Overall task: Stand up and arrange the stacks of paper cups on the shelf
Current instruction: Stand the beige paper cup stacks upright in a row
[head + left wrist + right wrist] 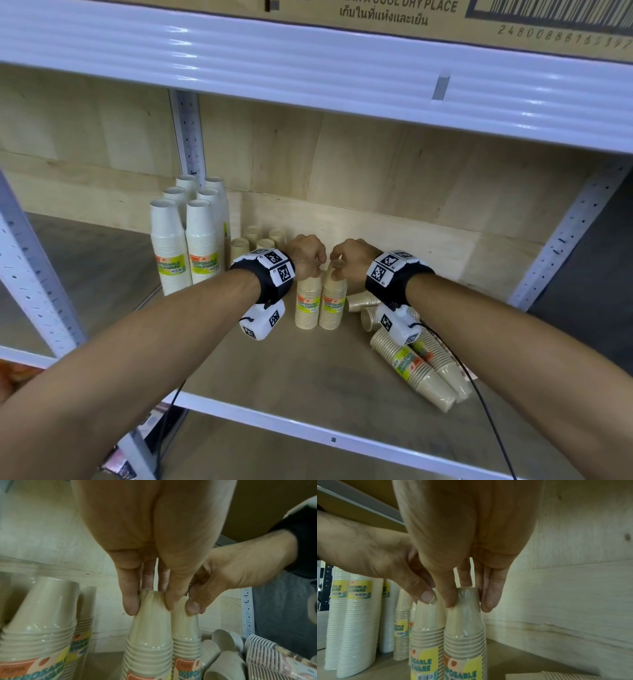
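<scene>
Head view: both hands (327, 260) pinch 2 upright stacks (320, 301).

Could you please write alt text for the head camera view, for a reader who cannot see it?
Each hand pinches the top of one upright tan cup stack: left hand on the left stack, right hand on the right stack, standing side by side on a wooden shelf. Taller white stacks stand left; tan stacks lie toppled right.

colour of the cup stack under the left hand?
Tan stack, yellow-and-orange label; clearest in the left wrist view, left hand gripping its top.
</scene>
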Demonstrator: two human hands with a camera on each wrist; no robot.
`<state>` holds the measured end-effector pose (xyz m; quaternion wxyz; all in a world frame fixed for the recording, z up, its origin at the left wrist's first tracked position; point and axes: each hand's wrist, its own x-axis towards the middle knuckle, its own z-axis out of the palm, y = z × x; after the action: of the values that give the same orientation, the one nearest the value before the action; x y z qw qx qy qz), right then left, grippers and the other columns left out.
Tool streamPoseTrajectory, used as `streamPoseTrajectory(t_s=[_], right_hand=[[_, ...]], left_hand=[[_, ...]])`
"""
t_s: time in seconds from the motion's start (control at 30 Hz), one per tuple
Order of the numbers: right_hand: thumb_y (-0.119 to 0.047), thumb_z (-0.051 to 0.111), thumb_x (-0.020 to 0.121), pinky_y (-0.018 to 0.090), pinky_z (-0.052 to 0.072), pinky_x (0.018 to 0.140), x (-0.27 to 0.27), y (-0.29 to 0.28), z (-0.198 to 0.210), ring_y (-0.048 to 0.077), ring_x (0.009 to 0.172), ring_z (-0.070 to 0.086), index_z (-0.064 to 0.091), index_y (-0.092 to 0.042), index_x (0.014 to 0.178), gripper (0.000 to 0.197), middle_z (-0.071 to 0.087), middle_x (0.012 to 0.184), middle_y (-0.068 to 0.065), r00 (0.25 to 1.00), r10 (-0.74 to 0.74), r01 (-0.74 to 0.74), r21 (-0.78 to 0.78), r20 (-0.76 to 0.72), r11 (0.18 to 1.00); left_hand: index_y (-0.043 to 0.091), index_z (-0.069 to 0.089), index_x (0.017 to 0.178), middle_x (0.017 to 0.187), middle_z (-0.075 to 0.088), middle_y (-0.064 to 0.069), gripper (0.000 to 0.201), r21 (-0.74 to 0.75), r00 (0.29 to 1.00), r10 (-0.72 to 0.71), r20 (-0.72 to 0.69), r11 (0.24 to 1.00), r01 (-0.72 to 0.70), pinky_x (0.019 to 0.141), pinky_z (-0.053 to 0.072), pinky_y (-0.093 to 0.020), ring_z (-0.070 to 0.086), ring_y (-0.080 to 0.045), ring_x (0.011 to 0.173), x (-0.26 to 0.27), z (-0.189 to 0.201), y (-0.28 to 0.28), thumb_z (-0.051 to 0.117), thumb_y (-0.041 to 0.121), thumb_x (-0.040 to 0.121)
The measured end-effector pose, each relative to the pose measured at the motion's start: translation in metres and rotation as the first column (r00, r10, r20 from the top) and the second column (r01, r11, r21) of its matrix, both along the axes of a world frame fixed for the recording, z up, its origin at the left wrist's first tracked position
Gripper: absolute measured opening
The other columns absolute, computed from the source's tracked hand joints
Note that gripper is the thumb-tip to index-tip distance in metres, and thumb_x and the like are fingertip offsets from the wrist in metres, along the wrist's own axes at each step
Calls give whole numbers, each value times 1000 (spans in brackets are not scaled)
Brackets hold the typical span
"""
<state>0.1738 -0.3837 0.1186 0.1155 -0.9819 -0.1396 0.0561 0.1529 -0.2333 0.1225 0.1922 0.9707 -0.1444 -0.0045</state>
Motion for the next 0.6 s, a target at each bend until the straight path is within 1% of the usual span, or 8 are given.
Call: streamPoseTrajectory(t_s=[0.2,0.33,0.4,0.47,0.5,0.53,0.57,0.6], right_hand=[[-26,76,78,27,44,75,0,6,9,18,92,57,62,-13,123,49,63,115,6,999,39,-39,-2,-35,999],[-24,77,77,25,45,71,-4,20,18,18,89,58,66,-13,117,42,63,103,3,995,82,-83,-2,-59,997],[-23,78,76,25,45,68,-7,30,21,18,89,59,67,-13,113,40,63,99,2,991,106,-107,-7,-80,994],[-25,80,73,23,43,61,-8,41,22,16,88,57,65,-16,111,41,59,95,-2,987,120,-120,8,-107,993],[-26,81,72,22,41,58,-8,46,22,15,87,57,64,-18,110,42,58,94,-3,985,125,-123,21,-117,992],[-27,82,70,22,41,58,-8,52,22,15,86,57,63,-20,108,42,57,94,-4,984,132,-130,31,-121,991],[-28,82,69,22,42,59,-8,58,22,14,86,57,63,-21,105,41,58,95,-4,983,141,-137,41,-121,990],[-29,83,68,23,43,61,-9,64,22,15,86,58,63,-21,103,41,59,96,-3,982,148,-144,44,-116,989]], left_hand=[[13,70,116,117,64,-5,34,83,995,0,-99,997,9,84,52,-27,62,-23,106,2,13,8,74,12,82],[13,70,113,113,65,-3,34,143,988,19,-156,990,4,74,48,-24,59,-17,93,-2,26,20,75,13,79],[11,70,112,105,67,-2,33,169,979,31,-203,986,4,62,47,-20,60,-13,79,-4,32,29,75,11,79],[6,69,111,94,65,-1,31,180,968,45,-247,984,0,51,45,-17,56,-8,64,-7,37,37,73,7,80],[3,69,111,89,63,-1,30,171,965,57,-254,985,-13,50,47,-16,56,-8,63,-8,38,42,73,5,80],[1,68,111,86,62,-1,31,181,968,69,-242,983,-25,51,49,-16,58,-10,64,-9,39,47,73,4,81],[0,68,110,84,61,-2,30,192,971,85,-225,981,-41,53,49,-15,60,-9,64,-11,40,51,73,4,81],[-1,68,109,81,59,-3,27,207,971,96,-220,977,-50,50,47,-13,61,-5,58,-13,41,56,72,2,82]])
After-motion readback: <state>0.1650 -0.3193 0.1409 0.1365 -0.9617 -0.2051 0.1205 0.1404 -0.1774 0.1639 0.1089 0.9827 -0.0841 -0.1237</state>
